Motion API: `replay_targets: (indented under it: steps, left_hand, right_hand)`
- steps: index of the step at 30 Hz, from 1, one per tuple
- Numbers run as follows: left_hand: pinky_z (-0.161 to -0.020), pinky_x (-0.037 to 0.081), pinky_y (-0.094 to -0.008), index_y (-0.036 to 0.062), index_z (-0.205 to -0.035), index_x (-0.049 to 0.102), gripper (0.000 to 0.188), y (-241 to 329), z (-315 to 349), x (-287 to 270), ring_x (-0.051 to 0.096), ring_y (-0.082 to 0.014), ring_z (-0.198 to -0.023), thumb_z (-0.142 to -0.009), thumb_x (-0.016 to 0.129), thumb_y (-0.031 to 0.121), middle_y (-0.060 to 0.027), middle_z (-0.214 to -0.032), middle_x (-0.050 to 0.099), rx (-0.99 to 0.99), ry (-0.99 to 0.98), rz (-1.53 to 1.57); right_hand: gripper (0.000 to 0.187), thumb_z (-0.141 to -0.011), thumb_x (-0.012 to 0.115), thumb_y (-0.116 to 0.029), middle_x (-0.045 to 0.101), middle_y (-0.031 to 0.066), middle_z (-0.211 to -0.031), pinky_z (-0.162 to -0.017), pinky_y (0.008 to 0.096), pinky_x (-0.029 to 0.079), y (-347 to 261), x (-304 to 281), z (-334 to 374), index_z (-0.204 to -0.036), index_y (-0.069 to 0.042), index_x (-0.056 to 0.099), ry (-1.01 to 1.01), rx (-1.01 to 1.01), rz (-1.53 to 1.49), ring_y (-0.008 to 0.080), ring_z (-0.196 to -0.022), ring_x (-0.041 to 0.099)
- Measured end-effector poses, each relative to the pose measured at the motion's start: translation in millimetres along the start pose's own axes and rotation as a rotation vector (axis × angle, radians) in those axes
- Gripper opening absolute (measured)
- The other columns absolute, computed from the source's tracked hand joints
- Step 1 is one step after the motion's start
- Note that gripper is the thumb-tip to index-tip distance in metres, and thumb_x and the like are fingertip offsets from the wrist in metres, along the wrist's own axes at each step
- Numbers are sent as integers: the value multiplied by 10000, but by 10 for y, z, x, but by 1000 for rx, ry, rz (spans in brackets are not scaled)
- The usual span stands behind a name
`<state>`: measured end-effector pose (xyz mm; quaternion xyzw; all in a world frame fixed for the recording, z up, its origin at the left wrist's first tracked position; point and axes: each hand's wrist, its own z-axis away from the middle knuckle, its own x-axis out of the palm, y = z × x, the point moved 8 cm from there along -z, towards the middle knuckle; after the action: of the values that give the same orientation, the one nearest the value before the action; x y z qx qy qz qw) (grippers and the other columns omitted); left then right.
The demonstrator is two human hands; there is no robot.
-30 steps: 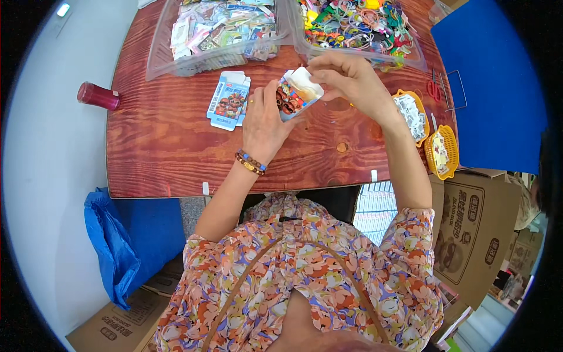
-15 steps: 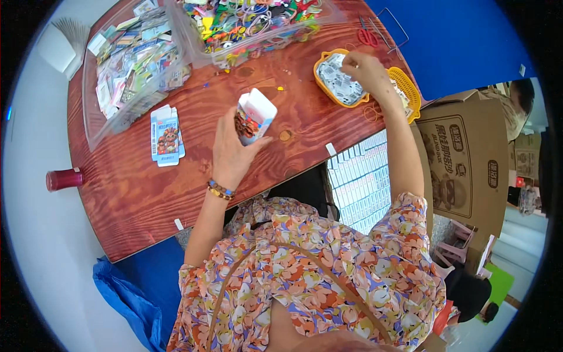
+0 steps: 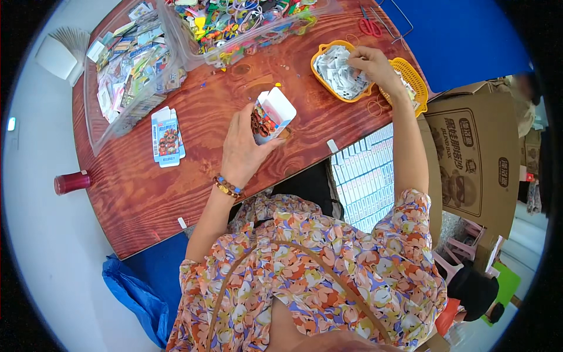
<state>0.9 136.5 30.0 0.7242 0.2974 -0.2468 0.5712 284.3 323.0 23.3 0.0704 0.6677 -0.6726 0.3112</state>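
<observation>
My left hand (image 3: 241, 146) is wrapped round a small printed cardboard box (image 3: 265, 124), held a little above the table with its white top flaps standing open. My right hand (image 3: 375, 66) reaches over a yellow plastic basket (image 3: 317, 69) heaped with small white packets (image 3: 339, 75). Its fingers are bent together at the packets, and whatever may be between the fingertips is too small to make out. Left of my left hand, a few flattened boxes (image 3: 168, 139) of the same print lie stacked on the table.
A clear bin of cards (image 3: 132, 70) and another of colourful trinkets (image 3: 234, 26) stand at the back. Red scissors (image 3: 369, 27) and a second yellow basket (image 3: 417, 82) are at right. Below the edge sit rows of boxes (image 3: 366, 182) beside a large carton (image 3: 475, 158).
My right hand has lowered onto the packets, fingers reaching into the pile. The box in my left hand has shifted slightly right in view. The whole view has turned a little.
</observation>
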Motion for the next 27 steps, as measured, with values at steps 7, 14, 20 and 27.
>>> replay_targets:
  steps: [7, 14, 20, 27]
  left_hand:
    - [-913, 495, -442, 2, -1351, 426, 859, 73, -49, 70, 566, -365, -1102, -683, 877, 299, -194, -1182, 552, 29, -28, 4]
    - [-916, 494, -441, 9, -1358, 426, 861, 99, -41, 117, 569, -374, -1093, -681, 875, 297, -198, -1186, 552, 38, -30, 20]
    - [-915, 493, -447, 13, -1355, 429, 855, 80, -28, 104, 568, -377, -1093, -682, 875, 295, -202, -1176, 554, 26, -29, 26]
    - [-834, 525, -453, 39, -1321, 446, 833, 234, -167, 176, 573, -353, -1022, -658, 882, 292, -157, -1105, 544, 58, -25, -112]
  right_hand:
    - [113, -894, 663, -194, 635, 5, -664, -481, 195, 296, 54, -126, 71, -913, -84, 682, 14, 111, -248, 14, -524, 435]
    - [110, -855, 677, -176, 644, 2, -666, -490, 220, 317, -25, 41, 8, -883, -73, 703, -5, -52, -65, 33, -529, 457]
    - [93, -884, 687, -170, 634, -16, -692, -492, 201, 306, 67, 53, 1, -867, -79, 689, -13, 74, 2, 16, -557, 470]
    - [53, -912, 674, -112, 619, -28, -704, -484, 175, 337, -503, 138, 429, -892, -63, 680, -50, -3, -306, 12, -563, 511]
